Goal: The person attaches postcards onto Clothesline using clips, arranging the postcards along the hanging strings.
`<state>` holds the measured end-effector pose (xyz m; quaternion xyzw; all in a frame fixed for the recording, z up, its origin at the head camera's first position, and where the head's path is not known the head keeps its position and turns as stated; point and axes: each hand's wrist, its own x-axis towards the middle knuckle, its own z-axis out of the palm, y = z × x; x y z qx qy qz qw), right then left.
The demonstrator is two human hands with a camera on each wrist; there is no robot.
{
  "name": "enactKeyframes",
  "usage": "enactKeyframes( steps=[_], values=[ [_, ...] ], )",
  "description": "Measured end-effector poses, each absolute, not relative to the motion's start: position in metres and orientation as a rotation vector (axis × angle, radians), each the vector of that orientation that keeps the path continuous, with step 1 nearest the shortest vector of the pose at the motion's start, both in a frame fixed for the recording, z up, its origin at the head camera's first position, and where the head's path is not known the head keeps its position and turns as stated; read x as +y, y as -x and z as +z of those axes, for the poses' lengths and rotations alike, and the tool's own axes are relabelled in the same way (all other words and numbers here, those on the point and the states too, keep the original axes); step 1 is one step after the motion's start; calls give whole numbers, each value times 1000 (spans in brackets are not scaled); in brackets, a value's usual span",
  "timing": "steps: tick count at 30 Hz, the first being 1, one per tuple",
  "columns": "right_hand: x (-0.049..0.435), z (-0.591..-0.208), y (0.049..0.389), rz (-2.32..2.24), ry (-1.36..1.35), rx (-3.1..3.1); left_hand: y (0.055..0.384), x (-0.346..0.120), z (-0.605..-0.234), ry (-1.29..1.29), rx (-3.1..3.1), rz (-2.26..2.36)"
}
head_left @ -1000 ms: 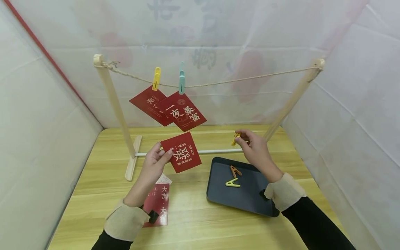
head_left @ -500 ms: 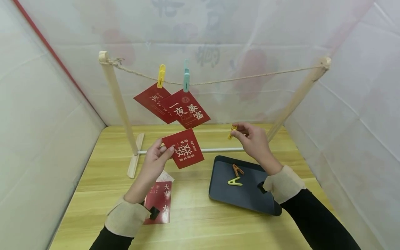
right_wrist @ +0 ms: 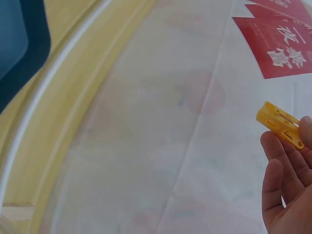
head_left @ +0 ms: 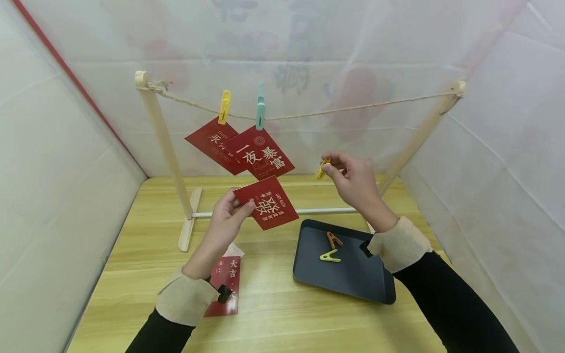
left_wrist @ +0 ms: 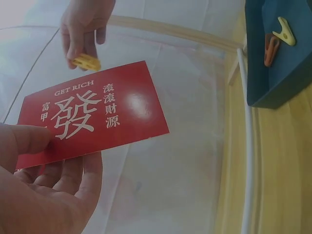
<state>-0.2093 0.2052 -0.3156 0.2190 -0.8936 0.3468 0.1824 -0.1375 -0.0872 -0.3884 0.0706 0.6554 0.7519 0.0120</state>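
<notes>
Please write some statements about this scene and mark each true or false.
1. The left hand holds a red card. True.
2. The right hand holds nothing. False: it holds a yellow clip.
3. An orange clip and a yellow-green clip lie in the dark tray. True.
4. A pale blue clip is on the rope. True.
5. Three cards hang from the rope. False: only two, a left hanging card and a right hanging card.

Both arms [head_left: 454, 299], in black fabric sleeves [head_left: 163, 333] with broad beige cuffs [head_left: 187, 299], reach forward. The bare left hand [head_left: 226, 219] pinches, thumb uppermost; the bare right hand [head_left: 354, 180] pinches between thumb and fingers.
</notes>
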Motion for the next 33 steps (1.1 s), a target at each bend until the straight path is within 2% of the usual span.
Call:
enactKeyframes(
  steps=[22,33],
  values=[
    [178,-262,222,890,-780,-2328,159,-76,-371,-283,2049,2398],
    [169,-235,218,889,-817,-2269,165,-63,-364,-316,2003,2436]
  ],
)
